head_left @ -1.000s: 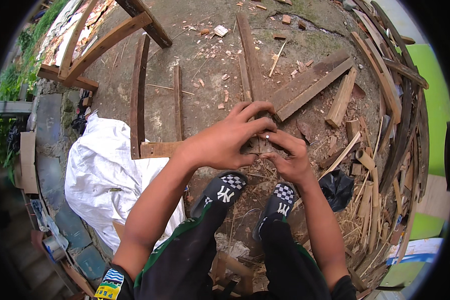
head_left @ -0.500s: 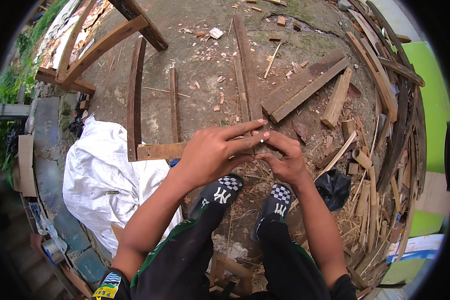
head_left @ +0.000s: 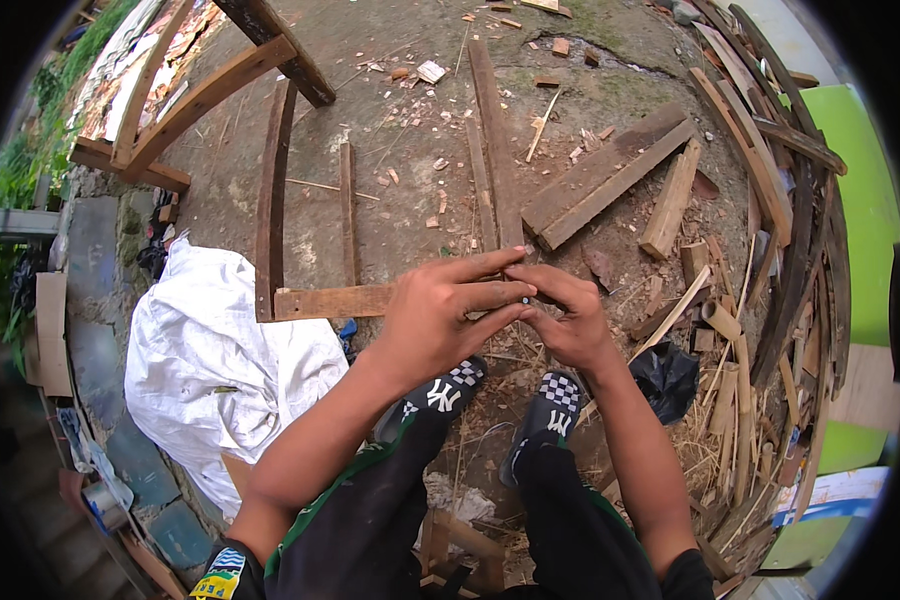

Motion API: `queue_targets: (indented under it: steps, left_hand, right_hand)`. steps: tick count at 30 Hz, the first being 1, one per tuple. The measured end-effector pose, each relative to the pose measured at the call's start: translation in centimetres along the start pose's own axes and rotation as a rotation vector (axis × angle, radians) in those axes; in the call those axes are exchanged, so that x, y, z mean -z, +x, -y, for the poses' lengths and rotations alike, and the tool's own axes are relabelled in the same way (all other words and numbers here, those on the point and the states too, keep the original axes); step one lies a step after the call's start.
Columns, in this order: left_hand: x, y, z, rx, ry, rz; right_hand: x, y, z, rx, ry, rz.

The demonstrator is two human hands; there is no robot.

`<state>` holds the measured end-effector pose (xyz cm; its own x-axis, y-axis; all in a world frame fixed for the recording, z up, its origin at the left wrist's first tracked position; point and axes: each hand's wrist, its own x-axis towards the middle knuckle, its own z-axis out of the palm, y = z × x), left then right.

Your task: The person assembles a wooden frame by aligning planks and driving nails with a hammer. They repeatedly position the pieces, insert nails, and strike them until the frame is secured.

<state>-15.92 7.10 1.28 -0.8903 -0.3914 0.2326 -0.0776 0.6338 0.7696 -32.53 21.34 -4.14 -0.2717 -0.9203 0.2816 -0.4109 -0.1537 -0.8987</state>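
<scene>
My left hand (head_left: pixel 438 308) and my right hand (head_left: pixel 572 322) meet in front of me, above my feet. Fingertips of both touch around a tiny pale thing (head_left: pixel 526 299), too small and too covered to name. Thumb and fingers of my left hand press together there, its index finger stretched toward the right hand. The right hand pinches from the other side, thumb against bent forefinger. Beyond the hands lies a wooden frame, with a crosspiece (head_left: pixel 330 302), a dark side beam (head_left: pixel 273 200) and a longer beam (head_left: pixel 494 140); my left hand covers part of it.
A white sack (head_left: pixel 220 370) lies at the left, against a low block wall (head_left: pixel 95 350). Thick planks (head_left: pixel 610 175) rest at the right, near a black plastic bag (head_left: pixel 667 380) and stacked timber (head_left: pixel 805 250). An upright wooden piece (head_left: pixel 205 95) stands far left. Chips litter the ground.
My left hand has shifted slightly right, and its fingertips are closer to the right hand's. The small pale thing sits slightly lower and shows less between the fingers.
</scene>
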Motion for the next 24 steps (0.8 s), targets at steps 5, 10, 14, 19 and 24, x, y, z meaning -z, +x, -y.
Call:
queue_targets:
  steps: [5,10,14,19,24]
  left_hand:
    - [-0.5,-0.2,-0.1,-0.024,0.051,-0.047]
    - [-0.7,-0.4,0.1,-0.026,0.054,-0.073]
    - [-0.9,-0.2,0.1,-0.069,0.087,-0.103]
    - [-1.0,-0.5,0.0,-0.058,0.144,-0.109]
    - [-0.7,-0.5,-0.3,-0.056,0.147,-0.116]
  right_hand:
    - [0.0,-0.1,-0.3,0.011,0.007,0.005]
    - [0.0,0.0,-0.3,-0.005,0.008,0.012]
    - [0.3,0.1,-0.7,-0.003,0.036,0.028]
    - [0.5,-0.6,0.4,-0.084,0.245,-0.091]
    - [2.8,-8.0,-4.2,-0.628,0.029,-0.367]
